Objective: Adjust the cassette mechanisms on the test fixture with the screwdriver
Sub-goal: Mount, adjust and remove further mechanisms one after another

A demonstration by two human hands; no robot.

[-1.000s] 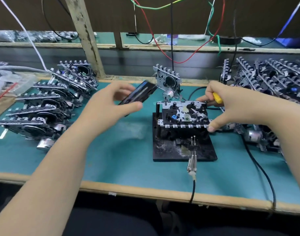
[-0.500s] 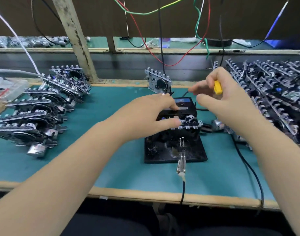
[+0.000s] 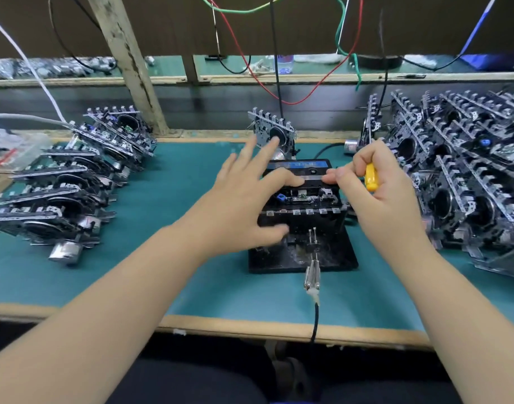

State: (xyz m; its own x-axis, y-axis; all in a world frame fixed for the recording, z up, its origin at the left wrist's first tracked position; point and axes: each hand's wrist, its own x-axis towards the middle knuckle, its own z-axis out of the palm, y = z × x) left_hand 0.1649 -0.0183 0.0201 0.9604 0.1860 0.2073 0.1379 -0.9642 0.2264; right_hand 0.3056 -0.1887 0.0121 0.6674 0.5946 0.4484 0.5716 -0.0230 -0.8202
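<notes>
Your left hand [image 3: 244, 199] lies over the left part of the black test fixture [image 3: 302, 252], fingers straight and fanned apart; the index tip rests on the front edge of the dark cassette [image 3: 301, 170] seated in the mechanism, and the thumb reaches down to the fixture's black block. Your right hand [image 3: 378, 185] curls around the screwdriver [image 3: 370, 177], whose smooth yellow plastic handle shows between the folded fingers; the shaft and tip are hidden. That hand's index finger stretches left to touch the cassette's edge, almost meeting your left index tip.

The cassette mechanism [image 3: 302, 199] sits on top of the fixture, a flat assembly of stamped grey metal and black plastic, with a small blue part near its left and a row of square metal tabs along its front. The cassette carries a blue label strip at its far edge. The fixture is a glossy black slab with a raised block, scuffed and dusty at the front, where two thin metal pins [image 3: 312, 237] stand. A bright metal clip [image 3: 312, 275] with a black cable lies at its near edge.

All this stands on a teal mat [image 3: 162, 272] edged with pale wood. Toothed, comb-edged mechanisms lie stacked in a slanted row to your left [image 3: 60, 196] and piled densely to your right [image 3: 468, 182]. One more stands tilted behind the fixture [image 3: 272, 132].
</notes>
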